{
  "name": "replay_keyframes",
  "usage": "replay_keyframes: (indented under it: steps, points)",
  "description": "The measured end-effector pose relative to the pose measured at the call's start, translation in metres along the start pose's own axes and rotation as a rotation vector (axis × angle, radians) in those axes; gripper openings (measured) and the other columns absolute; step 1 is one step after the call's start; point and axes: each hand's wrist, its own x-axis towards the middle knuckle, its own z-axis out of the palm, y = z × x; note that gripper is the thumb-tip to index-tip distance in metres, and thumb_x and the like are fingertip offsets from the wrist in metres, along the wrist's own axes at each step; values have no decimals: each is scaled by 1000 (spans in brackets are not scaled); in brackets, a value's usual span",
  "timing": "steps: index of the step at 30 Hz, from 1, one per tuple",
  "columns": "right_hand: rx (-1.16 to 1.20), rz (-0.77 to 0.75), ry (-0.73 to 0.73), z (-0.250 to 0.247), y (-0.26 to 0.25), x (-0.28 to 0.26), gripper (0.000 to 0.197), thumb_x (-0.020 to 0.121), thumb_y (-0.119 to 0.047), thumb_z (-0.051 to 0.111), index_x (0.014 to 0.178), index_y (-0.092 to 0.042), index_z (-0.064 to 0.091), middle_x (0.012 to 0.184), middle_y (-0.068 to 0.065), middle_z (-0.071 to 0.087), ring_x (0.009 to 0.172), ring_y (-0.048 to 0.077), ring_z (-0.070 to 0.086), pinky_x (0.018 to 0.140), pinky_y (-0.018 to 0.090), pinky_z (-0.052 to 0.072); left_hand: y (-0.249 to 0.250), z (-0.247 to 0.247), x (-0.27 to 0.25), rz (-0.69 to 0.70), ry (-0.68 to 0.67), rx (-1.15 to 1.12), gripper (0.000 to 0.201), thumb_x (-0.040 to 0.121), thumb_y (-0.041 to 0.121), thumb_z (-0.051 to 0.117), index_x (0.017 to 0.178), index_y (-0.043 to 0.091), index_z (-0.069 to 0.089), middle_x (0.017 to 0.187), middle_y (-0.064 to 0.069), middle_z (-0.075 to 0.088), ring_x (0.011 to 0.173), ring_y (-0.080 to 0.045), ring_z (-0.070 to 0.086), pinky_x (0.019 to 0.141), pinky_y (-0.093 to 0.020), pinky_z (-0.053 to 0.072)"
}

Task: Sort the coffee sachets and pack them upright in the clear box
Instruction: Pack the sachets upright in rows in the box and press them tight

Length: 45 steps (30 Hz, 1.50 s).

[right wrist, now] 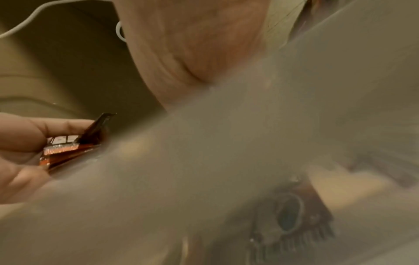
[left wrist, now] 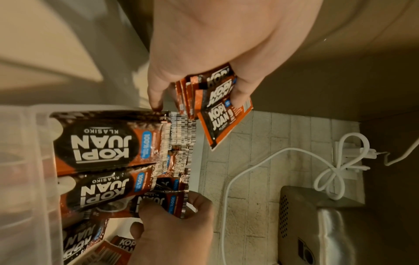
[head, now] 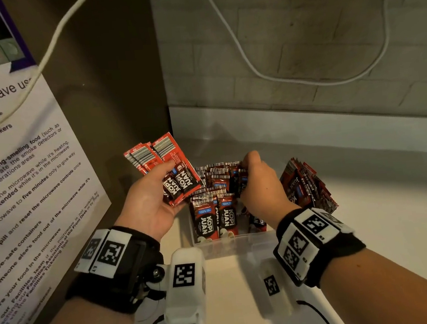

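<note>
- Nearest the wearer, both wrists carry black straps with white tag blocks; they hover over the near part of the white counter, in front of the clear box.
- The clear box stands on the counter between the two hands, its near wall facing the wearer. Upright sachets labelled Kopi Juan line that near wall, fronts toward the wearer, with more rows behind them showing barcoded tops.
- Room is tight on the left: a brown side panel with a printed microwave notice rises just beside the left hand. To the right of the box the counter lies open up to a loose pile of sachets, which leans just beside the right hand.
- The left hand is held palm up at the box's left edge, above its rim. Its thumb presses down over a fanned bundle of sachets with the fingers curled beneath, so the bundle is pinched; the barcoded ends point away toward the wall. The left wrist view shows the same fan clamped under the thumb.
- The right hand reaches down into the box's right half, fingers curled round the tops of a few standing sachets; the left wrist view shows its thumb and fingers pinching one sachet.
- The right wrist view is mostly blurred by the box wall, with only the left hand's bundle showing.
- Farthest off, a pale tiled wall closes the counter's back edge, and a white cable loops across it.
</note>
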Motion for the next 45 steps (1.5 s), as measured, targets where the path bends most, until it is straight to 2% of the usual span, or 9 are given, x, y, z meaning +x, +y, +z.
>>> replay_keyframes:
  steps: [3,8,14,18,21,24,27,34,45]
  points:
    - [-10,-30,21,1,-2,-2,46,77,14,59,111,-11,41,113,8,38,81,24,44,68,35,44,0,-1,1,0,3,-1,8,88,16,66,95,17,65,85,-2,74,91,-23,70,97,-53,48]
    - [27,-106,67,5,-2,-6,43,80,9,57,116,-14,47,109,3,30,86,24,45,85,39,49,-1,-1,0,1,4,-4,10,88,16,67,97,17,65,87,-3,74,92,-24,70,96,-53,49]
    - [141,-83,10,10,3,-10,60,82,6,60,129,-26,41,117,8,37,89,22,48,89,36,50,-1,-1,-1,-2,13,-9,9,88,16,66,97,16,64,90,-4,74,94,-25,70,97,-53,49]
    - [178,-87,9,11,4,-8,79,79,10,61,142,-26,27,132,8,42,109,20,50,92,28,43,-1,1,-1,-1,17,-10,11,88,15,66,98,16,64,93,-4,73,96,-25,69,97,-54,48]
    - [190,-49,53,13,7,-5,75,80,9,60,142,-17,27,137,9,47,121,23,51,98,34,45,-1,0,-1,0,19,-11,12,88,15,66,99,15,64,93,-5,74,95,-25,70,97,-54,48]
    - [149,-38,41,15,10,-1,59,82,4,61,135,-11,38,130,9,52,119,25,53,95,31,44,-1,0,-1,-1,18,-9,11,88,15,66,99,16,64,93,-5,74,95,-25,70,97,-53,48]
    - [140,-55,35,15,12,-1,61,84,3,59,139,-12,38,133,8,49,121,23,51,96,26,41,0,0,0,-5,10,-3,9,88,15,65,97,16,64,92,-4,74,96,-25,70,97,-53,49]
    - [157,-132,-20,18,17,-5,80,84,1,60,145,-36,24,126,5,54,110,20,56,92,34,50,1,1,0,-2,8,10,12,88,16,66,100,16,64,93,-4,74,95,-25,70,95,-53,50]
    - [107,-104,-39,16,19,-2,76,84,4,55,146,-27,23,126,8,57,110,23,59,91,37,52,3,0,-1,-9,10,14,10,88,16,66,98,16,64,96,-5,74,95,-25,69,98,-55,46]
